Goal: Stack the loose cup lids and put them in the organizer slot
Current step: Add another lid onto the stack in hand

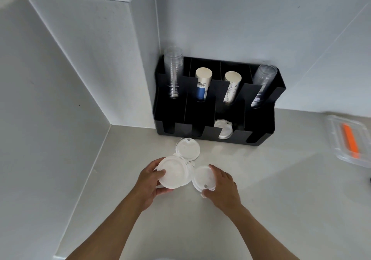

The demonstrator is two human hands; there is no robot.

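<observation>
- Landmark here is the black organizer (259,137), sitting on the pale counter (261,199) tucked into the wall corner.
- Back row of the organizer holds 4 cup stacks: clear cups (173,72) at its left end, a blue-print paper cup stack (202,84), another paper cup stack (231,86), and more clear cups (263,84) at its right end.
- 1 white lid (223,129) already sits tilted in the organizer's 3rd front slot from the left.
- Just in front of the organizer, a loose lid (187,149) lies flat on the counter.
- Nearer the camera than that, the left hand (148,185) has its fingers curled around a bigger lid (174,172), thumb on top, with more lid edges peeking out behind it.
- Right hand (222,189) has fingers closed on the rim of another lid (202,177), touching the counter.
- Off to the organizer's right, a clear container (337,131) with something orange (350,143) inside.
</observation>
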